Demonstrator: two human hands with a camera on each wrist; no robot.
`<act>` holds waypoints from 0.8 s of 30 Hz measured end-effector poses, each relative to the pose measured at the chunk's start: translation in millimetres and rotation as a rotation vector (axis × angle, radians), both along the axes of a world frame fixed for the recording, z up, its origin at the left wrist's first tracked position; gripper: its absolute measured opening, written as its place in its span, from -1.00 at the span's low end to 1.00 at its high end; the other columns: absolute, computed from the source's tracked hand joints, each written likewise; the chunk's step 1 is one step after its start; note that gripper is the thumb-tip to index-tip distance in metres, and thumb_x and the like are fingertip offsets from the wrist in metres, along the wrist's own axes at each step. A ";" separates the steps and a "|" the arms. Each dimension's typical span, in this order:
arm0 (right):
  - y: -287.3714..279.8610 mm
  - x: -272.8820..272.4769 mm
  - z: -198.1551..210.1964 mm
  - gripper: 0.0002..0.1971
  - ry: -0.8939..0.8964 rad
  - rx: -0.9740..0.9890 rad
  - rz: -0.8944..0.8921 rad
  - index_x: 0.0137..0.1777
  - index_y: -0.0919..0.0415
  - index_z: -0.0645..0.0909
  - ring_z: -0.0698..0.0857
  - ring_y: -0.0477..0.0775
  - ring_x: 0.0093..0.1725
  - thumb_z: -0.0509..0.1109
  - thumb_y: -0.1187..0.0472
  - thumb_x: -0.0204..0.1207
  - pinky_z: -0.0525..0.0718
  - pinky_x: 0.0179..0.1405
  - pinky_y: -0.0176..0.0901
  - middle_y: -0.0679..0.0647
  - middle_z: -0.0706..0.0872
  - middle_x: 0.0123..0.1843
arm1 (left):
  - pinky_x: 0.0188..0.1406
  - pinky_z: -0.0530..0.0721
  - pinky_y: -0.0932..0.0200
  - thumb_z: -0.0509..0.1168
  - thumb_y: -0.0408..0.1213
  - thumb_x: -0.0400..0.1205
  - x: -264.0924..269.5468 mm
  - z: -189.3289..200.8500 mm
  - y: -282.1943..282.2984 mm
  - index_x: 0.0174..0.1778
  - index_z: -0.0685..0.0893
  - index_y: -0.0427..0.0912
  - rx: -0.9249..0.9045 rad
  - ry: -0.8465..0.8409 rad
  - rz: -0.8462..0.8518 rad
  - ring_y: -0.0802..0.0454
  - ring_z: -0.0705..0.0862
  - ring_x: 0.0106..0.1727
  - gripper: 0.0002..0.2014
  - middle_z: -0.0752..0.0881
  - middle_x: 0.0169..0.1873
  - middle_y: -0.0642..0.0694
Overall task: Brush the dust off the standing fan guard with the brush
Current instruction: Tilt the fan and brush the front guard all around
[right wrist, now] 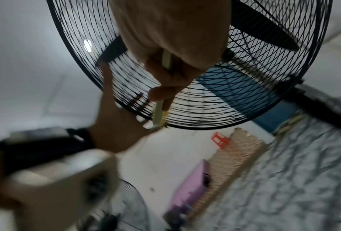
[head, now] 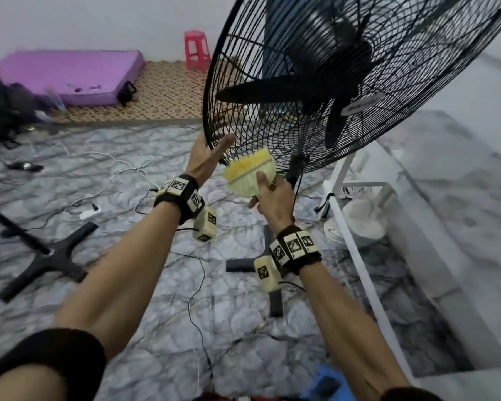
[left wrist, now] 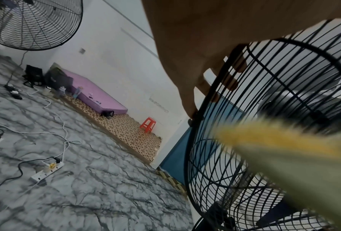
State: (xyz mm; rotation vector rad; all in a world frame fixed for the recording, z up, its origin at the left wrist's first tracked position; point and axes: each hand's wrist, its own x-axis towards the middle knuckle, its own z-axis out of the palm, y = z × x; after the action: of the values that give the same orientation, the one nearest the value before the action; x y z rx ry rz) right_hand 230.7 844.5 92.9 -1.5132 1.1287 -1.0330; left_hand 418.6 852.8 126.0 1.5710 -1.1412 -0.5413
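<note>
My right hand (head: 269, 198) pinches the pale brush (head: 250, 176), thumb flat on its back and fingers curled under it, with the yellow bristles turned up and away from my palm against the lower wires of the black fan guard (head: 243, 91). Just beside it, my left hand (head: 207, 156) grips the guard's bottom rim, fingers hooked through the wires and thumb stretched along the outside towards the brush head. The fan blades (head: 315, 85) sit well above both hands, behind the wires
</note>
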 end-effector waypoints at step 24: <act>-21.0 -11.8 8.9 -0.63 0.083 -0.139 -0.028 -0.15 0.15 0.70 0.80 0.16 -0.45 0.39 -0.17 0.63 0.78 -0.50 0.12 0.06 0.78 -0.34 | 0.47 0.61 -0.46 0.30 0.69 0.36 12.2 -3.7 -12.8 0.57 0.53 -0.04 -0.053 0.013 -0.064 -0.22 0.63 0.48 0.05 0.65 0.45 -0.22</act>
State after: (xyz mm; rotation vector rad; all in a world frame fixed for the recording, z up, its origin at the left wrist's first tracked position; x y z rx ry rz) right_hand 219.0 823.6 101.8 -1.6674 1.1591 -1.0954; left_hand 430.8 840.0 122.3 1.4883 -1.1904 -0.5584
